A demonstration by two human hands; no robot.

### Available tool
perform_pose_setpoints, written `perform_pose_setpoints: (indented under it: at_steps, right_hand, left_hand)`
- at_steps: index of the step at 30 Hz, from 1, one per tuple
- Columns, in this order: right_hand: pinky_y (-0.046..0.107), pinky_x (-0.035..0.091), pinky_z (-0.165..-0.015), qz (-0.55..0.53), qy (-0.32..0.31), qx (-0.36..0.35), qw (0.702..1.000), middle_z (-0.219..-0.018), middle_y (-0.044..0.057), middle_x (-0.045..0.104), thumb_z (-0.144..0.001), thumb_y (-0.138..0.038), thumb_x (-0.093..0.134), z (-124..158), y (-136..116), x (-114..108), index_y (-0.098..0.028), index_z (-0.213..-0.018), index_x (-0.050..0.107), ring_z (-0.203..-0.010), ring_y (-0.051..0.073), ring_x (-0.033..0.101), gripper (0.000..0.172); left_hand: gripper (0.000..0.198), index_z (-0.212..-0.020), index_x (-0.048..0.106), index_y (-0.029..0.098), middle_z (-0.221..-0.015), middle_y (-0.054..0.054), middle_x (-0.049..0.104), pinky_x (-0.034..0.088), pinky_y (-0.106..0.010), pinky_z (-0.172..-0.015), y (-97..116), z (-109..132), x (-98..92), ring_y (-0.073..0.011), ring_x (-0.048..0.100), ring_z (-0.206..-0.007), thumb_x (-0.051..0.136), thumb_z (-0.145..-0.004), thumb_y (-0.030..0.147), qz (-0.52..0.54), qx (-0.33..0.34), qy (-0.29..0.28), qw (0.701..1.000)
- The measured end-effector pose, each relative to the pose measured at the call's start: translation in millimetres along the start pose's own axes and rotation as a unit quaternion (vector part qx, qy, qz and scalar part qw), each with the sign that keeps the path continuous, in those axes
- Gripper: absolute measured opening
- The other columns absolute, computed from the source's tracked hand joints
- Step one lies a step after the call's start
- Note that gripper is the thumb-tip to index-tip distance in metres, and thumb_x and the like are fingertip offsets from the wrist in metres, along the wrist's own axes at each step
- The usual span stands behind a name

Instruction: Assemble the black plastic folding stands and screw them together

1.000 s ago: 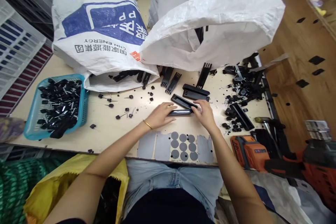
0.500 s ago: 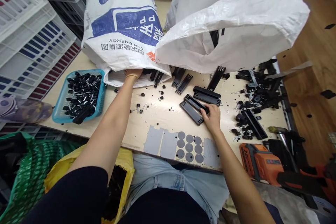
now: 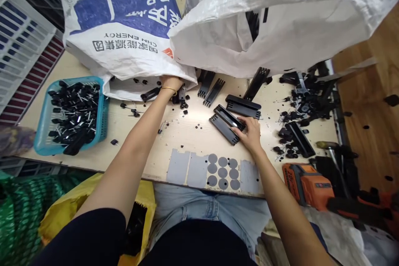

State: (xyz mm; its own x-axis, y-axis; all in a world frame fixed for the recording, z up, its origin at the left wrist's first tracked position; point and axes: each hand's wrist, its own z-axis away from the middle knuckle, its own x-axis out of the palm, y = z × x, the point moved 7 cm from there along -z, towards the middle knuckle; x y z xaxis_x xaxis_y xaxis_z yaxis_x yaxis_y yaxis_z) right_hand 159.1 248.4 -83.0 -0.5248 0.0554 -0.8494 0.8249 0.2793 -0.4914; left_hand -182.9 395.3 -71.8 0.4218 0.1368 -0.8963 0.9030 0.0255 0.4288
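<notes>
My left hand (image 3: 172,83) reaches into the mouth of the white woven sack with blue print (image 3: 124,58). Its fingers are hidden among black parts at the sack's lip, so I cannot tell what they hold. Lying on the table, a long black plastic piece with toothed ends (image 3: 229,117) has its near end pinched between the thumb and fingers of my right hand (image 3: 250,134). A similar flat black piece (image 3: 223,130) lies alongside it, nearer to me. Just beyond are another black piece (image 3: 243,107) lying crosswise and one propped upward (image 3: 257,83).
A blue basket (image 3: 103,110) of black-headed screws stands left. A second white sack (image 3: 212,56) gapes at the back. Loose black parts (image 3: 311,104) and an orange power tool battery (image 3: 307,185) are on the right. Grey pads (image 3: 198,170) line the front edge; a yellow sack (image 3: 149,199) sits below.
The view has come closer to the table. My left hand has shifted right along the sack's mouth, whose lip now shows more black parts. My right hand remains on the same black piece.
</notes>
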Motion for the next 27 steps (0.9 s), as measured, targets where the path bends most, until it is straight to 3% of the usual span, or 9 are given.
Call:
perform_pose_setpoints:
  at_steps: [4,7,10,14,16,20,22,24,27]
  right_hand:
    - [0.043,0.041,-0.085,0.000,-0.034,-0.011,0.999,-0.100,0.009,0.060,-0.081,-0.048,0.059,-6.4,-4.9,1.5,-0.021,-0.110,0.061,-0.095,0.027,0.052,0.040]
    - [0.044,0.043,-0.088,-0.018,0.010,-0.003,1.000,-0.101,0.010,0.060,-0.083,-0.045,0.058,-2.0,-14.6,-18.5,-0.020,-0.105,0.061,-0.098,0.027,0.053,0.034]
    - [0.040,0.047,-0.082,-0.065,0.051,0.016,0.996,-0.098,0.009,0.061,-0.084,-0.046,0.058,24.5,-32.4,-44.0,-0.020,-0.101,0.060,-0.092,0.024,0.057,0.031]
    - [0.035,0.051,-0.071,-0.116,-0.071,-0.010,0.991,-0.093,0.007,0.063,-0.084,-0.045,0.058,69.4,-61.9,-30.5,-0.021,-0.100,0.059,-0.085,0.021,0.060,0.029]
    - [0.038,0.052,-0.073,-0.072,-0.091,-0.022,0.993,-0.097,0.009,0.061,-0.083,-0.044,0.058,77.6,-64.3,-15.1,-0.020,-0.101,0.058,-0.090,0.024,0.060,0.030]
    - [0.042,0.051,-0.079,-0.013,-0.015,0.008,1.000,-0.100,0.012,0.057,-0.081,-0.041,0.057,55.4,-43.3,-0.5,-0.019,-0.101,0.056,-0.096,0.027,0.056,0.030]
    - [0.042,0.050,-0.081,-0.020,0.008,0.015,1.000,-0.099,0.011,0.057,-0.081,-0.041,0.058,43.1,-36.1,-2.9,-0.019,-0.100,0.056,-0.094,0.026,0.056,0.029]
    - [0.041,0.050,-0.080,-0.027,0.018,0.020,0.999,-0.097,0.010,0.057,-0.081,-0.042,0.058,42.6,-35.2,-10.9,-0.019,-0.098,0.056,-0.092,0.025,0.056,0.028]
    - [0.039,0.049,-0.075,-0.039,0.036,0.047,0.997,-0.092,0.008,0.058,-0.082,-0.043,0.058,68.2,-39.7,-25.4,-0.021,-0.094,0.056,-0.086,0.023,0.057,0.026]
  left_hand:
    - [0.045,-0.126,0.055,0.017,-0.127,-0.019,0.055,0.038,-0.057,-0.099,4.7,54.3,-1.9,-0.0377,0.048,-0.120,0.052,-0.083,0.031,0.006,-0.056,0.033,0.998]
    - [0.046,-0.131,0.052,0.022,-0.137,-0.017,0.047,0.026,-0.060,-0.107,17.7,84.8,-9.8,-0.0369,0.041,-0.128,0.048,-0.085,0.030,-0.010,-0.039,0.069,0.997]
    - [0.048,-0.135,0.048,0.022,-0.145,-0.016,0.039,0.018,-0.058,-0.111,27.8,102.4,-17.1,-0.0343,0.033,-0.136,0.046,-0.088,0.032,-0.021,-0.008,0.063,0.998]
    - [0.048,-0.136,0.047,0.023,-0.148,-0.014,0.038,0.020,-0.054,-0.113,54.4,132.7,-20.0,-0.0303,0.032,-0.138,0.046,-0.090,0.037,-0.003,0.075,0.041,0.996]
    - [0.046,-0.135,0.048,0.026,-0.148,-0.011,0.039,0.019,-0.054,-0.114,76.3,160.9,-11.0,-0.0280,0.033,-0.138,0.044,-0.091,0.040,-0.010,0.145,0.007,0.989]
    - [0.057,-0.143,0.039,0.024,-0.150,-0.009,0.037,0.010,-0.052,-0.119,105.4,219.2,23.5,-0.0273,0.025,-0.143,0.043,-0.091,0.049,-0.056,0.267,-0.115,0.955]
    - [0.059,-0.146,0.033,0.024,-0.153,-0.007,0.032,0.005,-0.052,-0.120,99.0,223.0,29.7,-0.0269,0.018,-0.145,0.038,-0.093,0.050,-0.082,0.249,-0.124,0.957]
    - [0.056,-0.146,0.032,0.023,-0.153,-0.007,0.031,0.002,-0.055,-0.119,85.0,210.5,25.5,-0.0274,0.015,-0.146,0.035,-0.095,0.045,-0.101,0.197,-0.102,0.970]
    - [0.055,-0.147,0.030,0.020,-0.152,-0.010,0.032,0.000,-0.060,-0.117,67.9,193.9,12.2,-0.0301,0.013,-0.146,0.034,-0.095,0.039,-0.112,0.109,-0.051,0.986]
